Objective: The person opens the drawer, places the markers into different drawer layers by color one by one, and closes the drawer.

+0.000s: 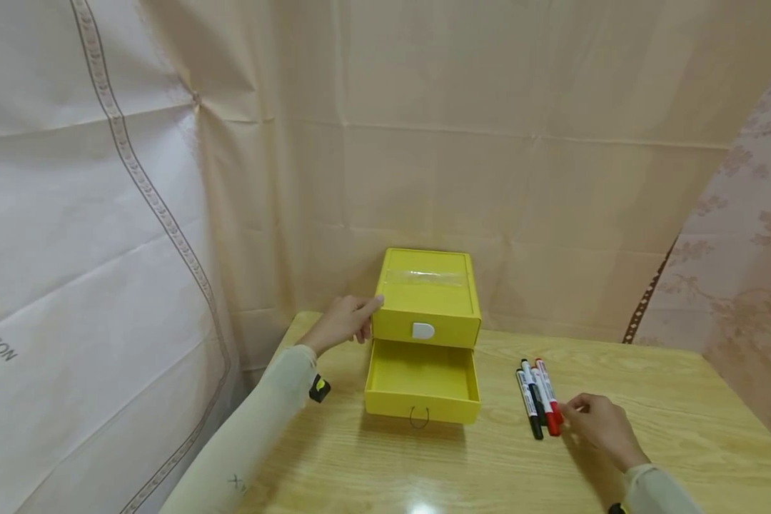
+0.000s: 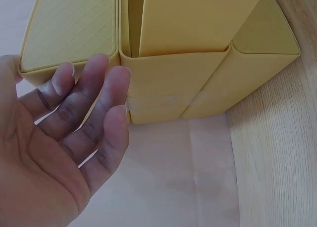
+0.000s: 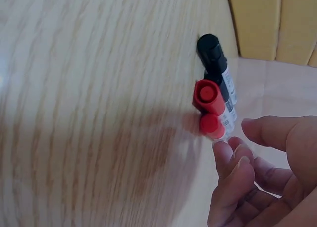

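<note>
R hand (image 1: 602,428): released, fingertips by blk/red mkrs (image 1: 542,391); contact can't be confirmed. Mkrs: bunched on counter (image 1: 668,385), R of extended lwr drawer (image 1: 446,410). L hand (image 1: 342,325): fingers loose, thumb at top L edge of yel. cabinet (image 1: 427,298); upr drawer (image 1: 451,331) closed.

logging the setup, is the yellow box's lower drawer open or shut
Open: in the head view the lower drawer juts out beyond the upper front, and its inside floor shows.

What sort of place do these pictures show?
Probably an improvised indoor workspace: creased sheets hang behind and beside a wooden table, which holds a yellow box and markers.
</note>
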A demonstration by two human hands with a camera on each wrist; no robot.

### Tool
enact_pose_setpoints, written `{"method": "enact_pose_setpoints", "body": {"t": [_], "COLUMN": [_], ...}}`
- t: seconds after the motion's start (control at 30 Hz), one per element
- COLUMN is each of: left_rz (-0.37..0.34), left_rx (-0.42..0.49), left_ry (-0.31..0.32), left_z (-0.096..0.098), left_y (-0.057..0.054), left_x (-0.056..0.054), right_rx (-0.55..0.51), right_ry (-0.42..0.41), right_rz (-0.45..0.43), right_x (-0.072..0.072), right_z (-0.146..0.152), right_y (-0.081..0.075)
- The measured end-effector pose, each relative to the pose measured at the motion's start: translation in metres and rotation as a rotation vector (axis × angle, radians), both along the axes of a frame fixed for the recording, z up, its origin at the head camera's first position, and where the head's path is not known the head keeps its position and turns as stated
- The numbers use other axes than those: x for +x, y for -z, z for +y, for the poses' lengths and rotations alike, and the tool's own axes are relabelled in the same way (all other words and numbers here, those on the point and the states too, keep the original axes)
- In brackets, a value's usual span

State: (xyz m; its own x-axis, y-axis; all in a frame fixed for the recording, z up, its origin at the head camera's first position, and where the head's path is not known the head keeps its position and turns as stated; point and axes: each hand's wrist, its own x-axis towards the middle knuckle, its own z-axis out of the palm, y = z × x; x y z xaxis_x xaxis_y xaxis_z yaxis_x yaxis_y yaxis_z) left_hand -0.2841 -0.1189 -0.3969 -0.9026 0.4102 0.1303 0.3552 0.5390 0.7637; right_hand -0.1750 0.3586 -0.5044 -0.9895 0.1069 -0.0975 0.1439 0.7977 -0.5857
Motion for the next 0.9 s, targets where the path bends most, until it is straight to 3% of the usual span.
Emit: {"method": "enact_pose_setpoints", "body": {"t": [0.27,0.63,0.9], "left_rz": [-0.007,-0.005,-0.015], "left_rx": [0.006,0.004,0.008], "left_ry": [0.003,0.001,0.009], "left_z": [-0.001,-0.001,-0.001], "left_y": [-0.001,0.002,0.001], "left_x": [0.001,0.001,0.0], "right_rx": [0.083,0.073,0.161], "right_ry": [-0.042,-0.041,-0.071], "right_rz": [-0.015,-0.061,0.004], "right_x": [-0.003,-0.005,-0.007], "right_z": [0.002,0.004,0.004], "right_y": [0.007,0.011,0.006]}}
